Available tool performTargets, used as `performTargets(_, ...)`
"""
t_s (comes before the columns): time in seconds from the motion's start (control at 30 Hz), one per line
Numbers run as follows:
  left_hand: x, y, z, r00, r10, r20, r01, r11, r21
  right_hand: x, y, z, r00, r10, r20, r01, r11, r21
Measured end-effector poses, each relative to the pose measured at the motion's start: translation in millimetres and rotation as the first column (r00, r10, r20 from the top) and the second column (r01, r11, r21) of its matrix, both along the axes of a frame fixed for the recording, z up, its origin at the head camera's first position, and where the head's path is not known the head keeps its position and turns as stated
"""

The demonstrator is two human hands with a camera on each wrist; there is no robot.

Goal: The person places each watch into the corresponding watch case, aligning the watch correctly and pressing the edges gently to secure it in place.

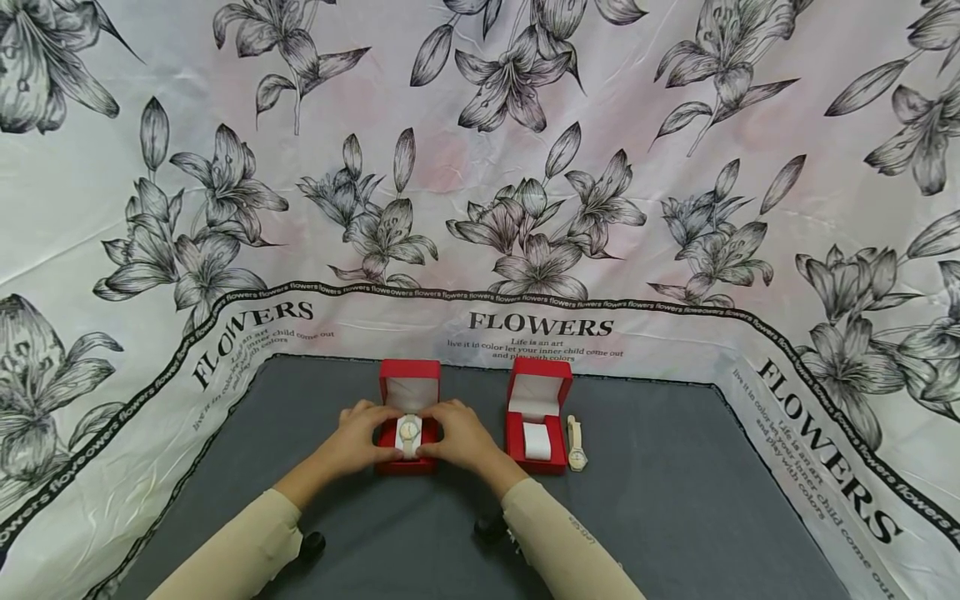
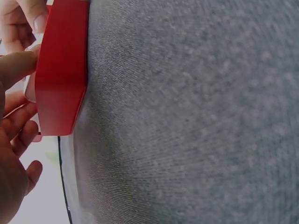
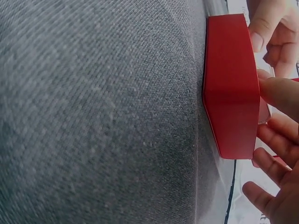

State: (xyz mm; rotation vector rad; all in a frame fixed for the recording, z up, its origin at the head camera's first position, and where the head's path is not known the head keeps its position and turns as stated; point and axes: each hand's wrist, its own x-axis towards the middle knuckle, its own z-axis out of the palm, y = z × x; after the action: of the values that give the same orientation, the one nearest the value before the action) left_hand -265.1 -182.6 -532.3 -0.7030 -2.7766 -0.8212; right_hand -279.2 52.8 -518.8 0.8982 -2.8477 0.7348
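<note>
An open red watch box [image 1: 405, 469] stands on the grey cloth, its lid tilted back. In its lower part sits a white watch cushion [image 1: 400, 448] with a pale-strapped wristwatch [image 1: 409, 430] round it, the dial facing up. My left hand [image 1: 358, 435] pinches the cushion's left side between thumb and fingers. From the other side my right hand [image 1: 462, 437] does likewise. In the left wrist view the red box wall [image 2: 63, 70] hides most of the cushion. The right wrist view shows the right fingers [image 3: 275, 165] spread beside the box.
To the right stands a second open red box [image 1: 536, 467] holding a bare white cushion [image 1: 536, 442]. Close to its right side lies another pale wristwatch [image 1: 576, 457]. A flower-printed cloth [image 1: 540, 333] rises behind the grey surface [image 1: 675, 500].
</note>
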Motion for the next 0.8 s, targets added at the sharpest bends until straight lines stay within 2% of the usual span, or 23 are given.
performTargets(0.17,2.6,-1.9,1.9,1.000,0.011,0.022,-0.011,1.000,0.004,1.4,3.8,0.9,0.999,0.011,0.043,-0.009,0.999,-0.052)
performTargets(0.3,6.1,-4.7,5.1,0.999,0.018,0.032,-0.019,0.999,0.038,0.7,8.8,0.6,0.998,0.015,0.063,-0.008,0.995,-0.098)
performTargets(0.5,10.3,-11.2,13.2,0.999,0.038,0.024,-0.039,0.996,0.080,-0.8,19.9,5.2,0.995,0.009,0.098,0.007,0.987,-0.159)
performTargets(0.8,9.3,-27.1,28.9,0.999,0.048,0.014,-0.050,0.990,0.128,-6.3,36.8,16.4,0.997,-0.016,0.072,0.031,0.976,-0.215)
